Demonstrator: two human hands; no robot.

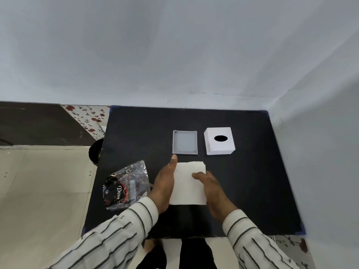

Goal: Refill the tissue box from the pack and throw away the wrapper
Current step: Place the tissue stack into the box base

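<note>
The black square table [136, 133] is bare along its far edge and across its far-left corner. Toward the far-right corner, a shallow grey rectangular tray [185, 142] and a white box cover with a black oval slot [219, 141] stand side by side with a narrow gap between them. A crumpled clear plastic wrapper with black print [127, 184] lies by the left edge. The right edge strip is unobstructed. Pale walls [194, 55] close the far and right sides.
</note>
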